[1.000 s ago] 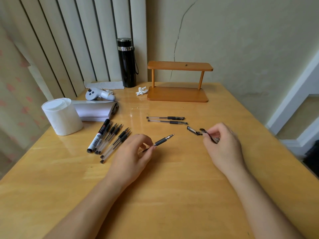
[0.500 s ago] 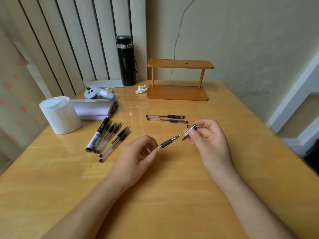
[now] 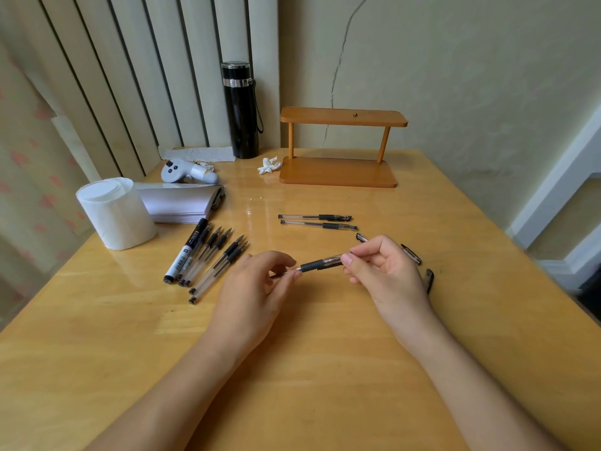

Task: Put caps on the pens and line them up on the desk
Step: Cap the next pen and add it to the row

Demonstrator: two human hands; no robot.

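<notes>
My left hand (image 3: 257,294) pinches the clear barrel of a black-grip pen (image 3: 313,265) over the middle of the desk. My right hand (image 3: 387,271) holds a dark translucent cap (image 3: 333,260) that sits over the pen's tip. Two capped pens (image 3: 317,222) lie side by side beyond the hands. Several uncapped pens (image 3: 216,258) and a black-and-white marker (image 3: 186,254) lie in a slanted bunch to the left. Loose caps (image 3: 411,253) lie on the desk just right of my right hand, one (image 3: 429,278) partly behind it.
A white paper roll (image 3: 115,213) and a stack of paper (image 3: 182,203) stand at the left. A white controller (image 3: 187,170), a black flask (image 3: 240,110) and a small wooden shelf (image 3: 341,170) are at the back. The wooden desk (image 3: 292,369) ends near the right wall.
My right hand picked a cap from the desk, brought it left to the pen's tip, and now holds it over the tip. The left hand kept hold of the pen.
</notes>
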